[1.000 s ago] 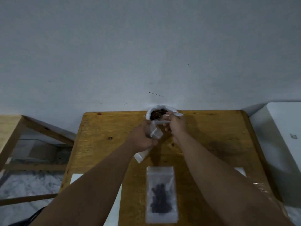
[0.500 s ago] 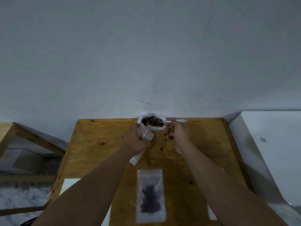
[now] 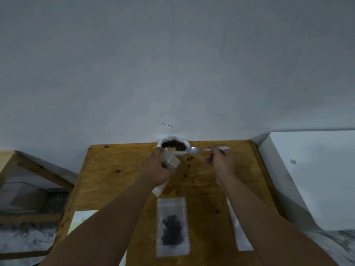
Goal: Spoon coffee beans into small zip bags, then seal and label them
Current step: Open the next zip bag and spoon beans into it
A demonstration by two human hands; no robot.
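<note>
Clear plastic filled bag (image 3: 172, 224) is lying near-centre on the table (image 3: 115, 189), while the left hand (image 3: 157, 169) is gripping a second zip bag (image 3: 171, 162) beside the far coffee beans (image 3: 173, 145) and the right hand (image 3: 221, 163) is pinching the spoon (image 3: 194, 150); filling, sealing, labelling are apparently remaining.

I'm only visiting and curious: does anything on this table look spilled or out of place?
Yes. A few loose coffee beans lie scattered on the wooden table, between the left hand holding a small bag and the right hand holding a spoon. They look spilled; the spoon's bowl seems empty.
</note>
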